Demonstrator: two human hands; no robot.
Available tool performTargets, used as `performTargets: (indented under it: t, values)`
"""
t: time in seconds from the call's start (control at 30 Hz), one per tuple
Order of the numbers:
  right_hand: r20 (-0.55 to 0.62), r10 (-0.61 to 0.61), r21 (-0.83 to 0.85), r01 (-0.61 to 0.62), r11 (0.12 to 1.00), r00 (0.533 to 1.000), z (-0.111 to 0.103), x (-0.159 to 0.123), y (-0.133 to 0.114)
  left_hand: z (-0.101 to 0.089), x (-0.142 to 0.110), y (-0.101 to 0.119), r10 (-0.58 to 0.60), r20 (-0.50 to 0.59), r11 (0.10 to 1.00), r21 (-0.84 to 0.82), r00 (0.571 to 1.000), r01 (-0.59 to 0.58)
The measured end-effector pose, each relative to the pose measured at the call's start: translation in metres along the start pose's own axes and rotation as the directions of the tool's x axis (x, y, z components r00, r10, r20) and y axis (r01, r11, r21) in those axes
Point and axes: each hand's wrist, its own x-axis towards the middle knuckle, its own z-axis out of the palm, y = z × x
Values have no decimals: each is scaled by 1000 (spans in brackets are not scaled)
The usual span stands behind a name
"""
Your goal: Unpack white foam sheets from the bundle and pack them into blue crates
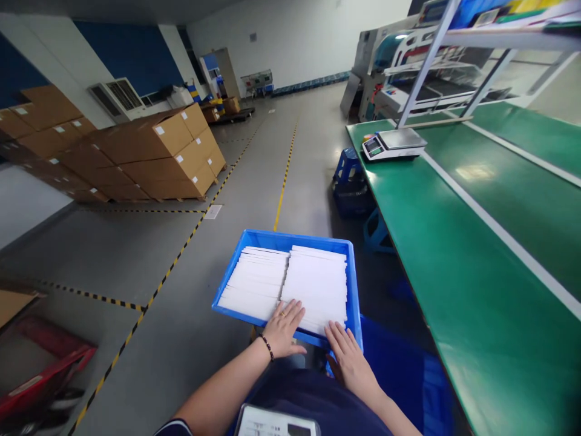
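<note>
In front of me is a blue plastic bin (351, 284), holding two side-by-side rows of thin white cards or sheets. The left row (256, 275) shows several stacked edges, and the right row (315, 278) sits a little higher. My left hand (284, 330), with a ring and a beaded bracelet, lies open at the bin's near edge, its fingertips on the white sheets. My right hand (349, 357) rests with fingers extended over the near right corner, fingertips by the sheets. What supports the bin is mostly hidden.
A long green-topped table (436, 242) runs along the right, with a white scale (394, 144) on it. Blue stools (348, 166) stand beneath its edge. Cardboard boxes (154, 151) are stacked at left. A red pallet jack or cart (49, 369) is at lower left.
</note>
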Motion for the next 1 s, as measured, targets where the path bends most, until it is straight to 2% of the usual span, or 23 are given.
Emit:
performTargets:
  t: [0.17,0.47,0.73,1.0]
  values:
    - [10,116,-10,-116,993,993,-1,10,-3,-10,2,-8,71,17,996,-49,997,-70]
    - [97,192,-18,-191,981,977,-3,10,-6,-14,21,-28,152,39,979,-145,988,-145]
    - [120,250,5,-252,968,961,-5,8,-13,-17,26,-39,210,67,969,-143,975,-199]
    - [95,271,53,-276,960,958,-17,21,-15,-19,29,-41,218,56,965,-164,974,-206]
